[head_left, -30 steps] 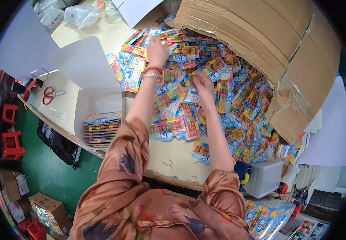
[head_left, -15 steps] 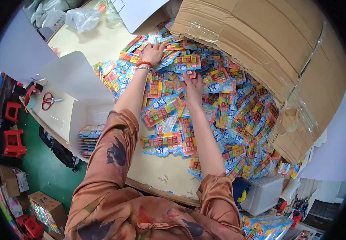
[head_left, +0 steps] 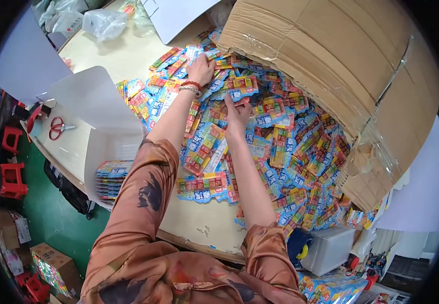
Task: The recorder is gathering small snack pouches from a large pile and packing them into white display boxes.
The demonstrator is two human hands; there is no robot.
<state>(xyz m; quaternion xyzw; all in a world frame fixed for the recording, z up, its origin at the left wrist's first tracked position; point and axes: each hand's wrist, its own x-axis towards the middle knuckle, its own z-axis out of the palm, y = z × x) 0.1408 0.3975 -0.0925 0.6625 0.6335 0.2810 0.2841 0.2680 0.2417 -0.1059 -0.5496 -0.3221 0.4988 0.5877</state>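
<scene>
A wide heap of flat blue, red and yellow packets (head_left: 214,144), each with rows of coloured squares, spreads over the table before me. At the far part of the heap, my left hand (head_left: 200,70) has its fingers bent round a packet's edge, and its fingertips are partly hidden. Nearer and slightly to the right, my right hand (head_left: 237,117) pinches the reddish edge of another packet (head_left: 242,102) between thumb and fingers. More packets stand stacked in an open white box (head_left: 98,152) left of my left arm.
A large cardboard carton (head_left: 321,55) lies tipped over the heap's far right side. Red-handled scissors (head_left: 57,128) rest on the table (head_left: 189,223) at left. Clear plastic bags (head_left: 105,24) lie at the back. A pale plastic tub (head_left: 328,248) stands at lower right; red stools (head_left: 12,180) stand on the floor.
My left hand has shifted slightly right and its spread fingers have curled in. My right hand has moved a little left and nearer, still at a packet. The view has shifted slightly.
</scene>
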